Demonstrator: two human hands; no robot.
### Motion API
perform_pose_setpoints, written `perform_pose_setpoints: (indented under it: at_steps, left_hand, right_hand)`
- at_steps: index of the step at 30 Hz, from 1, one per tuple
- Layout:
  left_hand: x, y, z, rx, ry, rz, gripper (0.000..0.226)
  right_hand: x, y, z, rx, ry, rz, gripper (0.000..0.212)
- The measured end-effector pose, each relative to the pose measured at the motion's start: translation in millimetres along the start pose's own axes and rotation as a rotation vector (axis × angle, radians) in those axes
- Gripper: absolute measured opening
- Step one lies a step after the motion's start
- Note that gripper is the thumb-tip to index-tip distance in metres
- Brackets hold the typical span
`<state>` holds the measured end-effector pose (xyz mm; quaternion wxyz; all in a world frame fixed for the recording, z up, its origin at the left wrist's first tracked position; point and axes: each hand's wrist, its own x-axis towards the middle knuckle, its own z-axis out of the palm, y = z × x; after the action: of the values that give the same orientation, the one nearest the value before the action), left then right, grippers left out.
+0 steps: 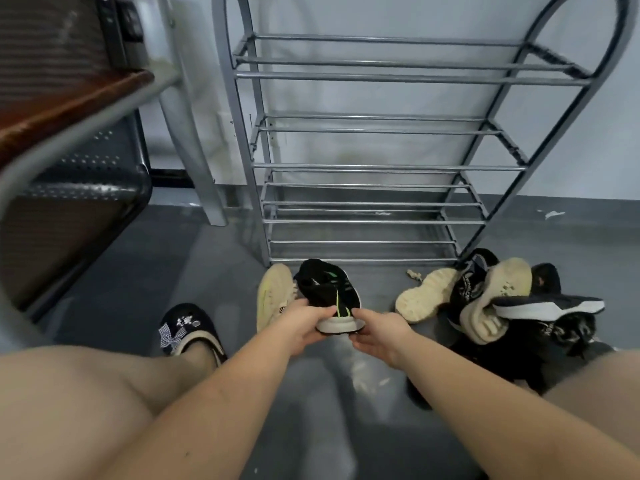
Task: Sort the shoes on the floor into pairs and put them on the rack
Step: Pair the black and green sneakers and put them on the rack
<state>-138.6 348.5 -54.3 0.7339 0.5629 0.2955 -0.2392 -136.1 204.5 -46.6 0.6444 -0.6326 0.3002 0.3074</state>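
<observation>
We hold a black sneaker (pixel 327 292) with green stripes in both hands, heel end toward us and toe pointing at 12 o'clock toward the rack (pixel 377 133). Our left hand (pixel 304 323) wraps the heel from 9 o'clock, fingers closed over the pale sole, and our right hand (pixel 375 332) pinches the same heel from 3 o'clock, so both hands are closed on this one shoe. Whether its toe rests on the floor (pixel 214 271) or hangs just above it, we cannot tell.

Touching the sneaker at its 9 o'clock lies a cream shoe (pixel 273 296), its toe also toward the rack. At 3 o'clock from our hands sits a heap of shoes (pixel 498 306): a cream shoe turned sole-up (pixel 420 296) at the near edge of the heap, another cream sole (pixel 502 289) leaning on dark shoes, and a black shoe with a white sole (pixel 547 306) lying across the top. The dark shoes underneath are tangled and we cannot tell them apart.

The grey metal rack stands against the wall at 12 o'clock, its bar shelves bare. At 9 o'clock our left foot wears a black slipper (pixel 190 329) with a sparkly bow. A chair (pixel 69 150) fills the 10 o'clock corner.
</observation>
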Motion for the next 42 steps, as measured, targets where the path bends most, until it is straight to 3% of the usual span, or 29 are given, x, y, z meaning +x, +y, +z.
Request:
perform_pose_setpoints:
  at_steps: [5,11,16,20,25,28,32,34,36,37,39,42]
  left_hand:
    - [14.0,-10.2,-9.4,0.003,-0.026,0.011,0.035]
    - [30.5,-18.3,-17.3,0.044,-0.039,-0.055,0.049]
    - [61.3,-18.2,-25.2,0.113,0.068,0.036,0.089]
    - [88.5,-15.9,-35.5,0.173,0.045,0.032,0.082]
    - [100.1,-20.3,-37.6,0.508,0.08,-0.03,0.061]
    - [104.3,-23.4,-40.3,0.509,0.015,-0.144,0.046]
    - [107.1,-24.9,-43.1,0.525,0.018,-0.139,0.068]
    - [102.3,-20.0,-44.9,0.848,0.05,-0.046,0.074]
    - [92.7,-16.7,-47.3,1.385,0.099,0.064,0.075]
    - [86.9,-16.3,-48.2,1.535,0.112,0.095,0.075]
    - [79.2,-20.2,-47.7,1.641,0.123,0.106,0.077]
    - [70.6,-24.4,-37.1,1.716,0.099,0.171,0.077]
  right_hand:
    - [25.9,5.6,-2.7,-0.187,-0.001,-0.079,0.061]
    - [62.8,14.0,3.7,-0.291,-0.064,-0.056,0.047]
    - [86.1,10.4,17.6,-0.4,-0.001,-0.119,0.036]
    - [106.2,2.9,23.4,-0.405,-0.008,-0.114,0.036]
    - [118.9,9.9,30.1,-0.534,-0.042,-0.075,0.033]
    - [125.2,10.7,31.1,-0.567,-0.07,-0.043,0.038]
    - [121.6,7.9,31.1,-0.662,-0.183,0.012,0.045]
    - [112.8,1.7,30.0,-0.856,-0.265,-0.036,0.06]
    - [105.3,-1.2,22.7,-1.357,-0.244,-0.185,0.078]
    - [102.7,-0.9,16.1,-1.587,-0.2,-0.276,0.082]
    - [99.4,1.3,2.7,-1.814,-0.14,-0.327,0.085]
    - [88.4,0.5,-12.9,-1.828,-0.096,-0.335,0.088]
